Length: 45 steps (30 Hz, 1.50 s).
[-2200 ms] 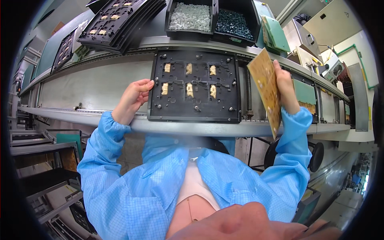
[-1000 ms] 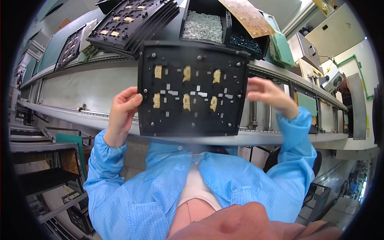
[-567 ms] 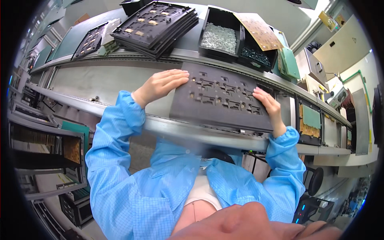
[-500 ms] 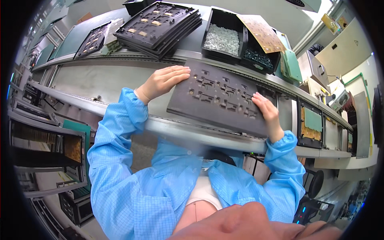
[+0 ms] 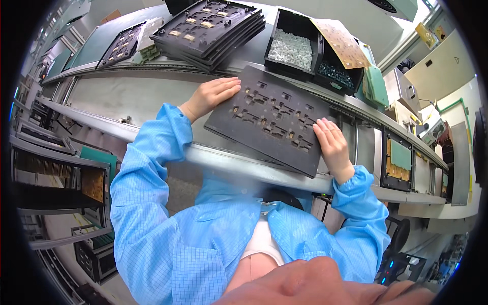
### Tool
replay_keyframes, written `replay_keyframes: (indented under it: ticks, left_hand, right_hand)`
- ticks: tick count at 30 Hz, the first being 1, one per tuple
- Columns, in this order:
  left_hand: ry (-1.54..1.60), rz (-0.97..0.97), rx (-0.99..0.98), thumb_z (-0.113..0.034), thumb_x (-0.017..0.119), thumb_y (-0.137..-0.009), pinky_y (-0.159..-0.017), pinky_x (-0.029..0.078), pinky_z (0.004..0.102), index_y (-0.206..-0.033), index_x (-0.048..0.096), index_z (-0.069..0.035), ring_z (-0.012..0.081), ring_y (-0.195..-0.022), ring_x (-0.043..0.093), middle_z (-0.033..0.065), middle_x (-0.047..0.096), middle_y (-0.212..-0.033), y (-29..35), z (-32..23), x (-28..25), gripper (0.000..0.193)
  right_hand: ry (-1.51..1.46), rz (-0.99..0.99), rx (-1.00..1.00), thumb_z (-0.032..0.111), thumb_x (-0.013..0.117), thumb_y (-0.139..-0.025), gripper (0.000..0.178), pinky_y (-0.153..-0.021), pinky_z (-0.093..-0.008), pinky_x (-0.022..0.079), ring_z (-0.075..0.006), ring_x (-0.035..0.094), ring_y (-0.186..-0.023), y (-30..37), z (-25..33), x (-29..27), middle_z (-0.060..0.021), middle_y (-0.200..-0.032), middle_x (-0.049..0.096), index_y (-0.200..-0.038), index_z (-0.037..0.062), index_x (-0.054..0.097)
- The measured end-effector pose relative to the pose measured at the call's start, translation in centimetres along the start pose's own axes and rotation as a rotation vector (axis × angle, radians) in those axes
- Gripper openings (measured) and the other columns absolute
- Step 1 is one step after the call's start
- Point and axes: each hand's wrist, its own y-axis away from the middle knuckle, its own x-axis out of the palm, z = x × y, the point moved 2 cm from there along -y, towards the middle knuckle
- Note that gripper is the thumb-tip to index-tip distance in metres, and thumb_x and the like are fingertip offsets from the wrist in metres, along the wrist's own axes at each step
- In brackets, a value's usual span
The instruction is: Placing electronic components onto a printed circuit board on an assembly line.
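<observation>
A flat dark grey fixture plate (image 5: 244, 124) with rows of cut-out pockets lies tilted across the conveyor rails in front of me. My left hand (image 5: 212, 96) grips its left edge, fingers on top and pressed together, thumb hidden. On the opposite edge, my right hand (image 5: 333, 145) has its fingers over the top face, with the thumb out of sight below. Both blue sleeves reach over the near rail. Beyond the plate's far edge stand a black bin of white small parts (image 5: 291, 49) and a second bin holding dark small parts (image 5: 333, 75).
A stack of black trays (image 5: 203, 30) rests at the back, left of the bins. Further left lie a single black tray (image 5: 121, 46) and pale boards (image 5: 148, 38). A tan panel (image 5: 340, 43) leans over the dark-parts bin. To the right, a green board (image 5: 400, 154) sits on the line.
The fixture plate has turned clockwise and shifted slightly left, with both hands still on it. My right hand has moved a little left and the left hand slightly up.
</observation>
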Motion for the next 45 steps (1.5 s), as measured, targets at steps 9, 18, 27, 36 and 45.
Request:
replay_keyframes:
  ticks: [9, 18, 27, 36, 45]
  left_hand:
    - [0.582, 0.049, -0.723, 0.005, 0.075, -0.076, -0.081, 0.055, 0.0317, -0.129, 0.05, 0.0, 0.019, -0.091, 0.071, 0.0142, 0.072, -0.098, -1.2, -2.2, -3.0, 0.058]
    - [1.367, 0.325, -1.14, -0.002, 0.074, -0.08, -0.074, 0.051, 0.0273, -0.139, 0.038, 0.008, 0.015, -0.078, 0.063, 0.0124, 0.069, -0.093, -1.5, -4.0, -0.9, 0.07]
    - [1.433, 0.301, -1.326, -0.012, 0.076, -0.078, -0.076, 0.053, 0.0293, -0.138, 0.04, 0.006, 0.0156, -0.083, 0.067, 0.0127, 0.071, -0.099, 0.2, -3.0, 3.5, 0.073]
    - [1.422, 0.344, -1.255, -0.012, 0.075, -0.08, -0.074, 0.051, 0.0283, -0.139, 0.04, 0.006, 0.0138, -0.082, 0.065, 0.0118, 0.071, -0.098, 0.1, -3.2, 3.5, 0.072]
    - [1.46, 0.366, -1.251, -0.014, 0.073, -0.086, -0.074, 0.05, 0.0253, -0.143, 0.039, 0.001, 0.0109, -0.079, 0.061, 0.0063, 0.068, -0.094, 0.3, -3.1, 2.6, 0.068]
  right_hand:
    - [-0.624, 0.056, 0.64, -0.004, 0.068, -0.085, 0.023, -0.079, -0.0252, 0.052, -0.0117, 0.066, -0.089, 1.1, -4.0, -5.0, -0.0077, -0.099, 0.071, -0.108, -0.0023, 0.064]
    - [-1.443, 0.302, 0.882, 0.012, 0.068, -0.091, 0.045, -0.083, -0.0223, 0.049, -0.0088, 0.061, -0.1, 4.6, -6.5, -0.7, -0.0059, -0.116, 0.066, -0.131, -0.0028, 0.052]
    - [-1.612, 0.34, 1.133, 0.02, 0.07, -0.09, 0.044, -0.078, -0.0201, 0.047, -0.0055, 0.061, -0.093, 6.3, -6.6, 2.7, -0.0013, -0.11, 0.068, -0.128, 0.0006, 0.056]
    - [-1.601, 0.326, 1.168, 0.021, 0.069, -0.091, 0.049, -0.077, -0.0199, 0.046, -0.0068, 0.061, -0.091, 6.6, -6.6, 3.7, -0.0024, -0.111, 0.068, -0.132, -0.0009, 0.053]
    - [-0.765, 0.117, 0.827, 0.012, 0.066, -0.093, 0.041, -0.08, -0.027, 0.052, -0.0131, 0.062, -0.088, 5.0, -6.2, -0.9, -0.0081, -0.106, 0.064, -0.132, 0.004, 0.055]
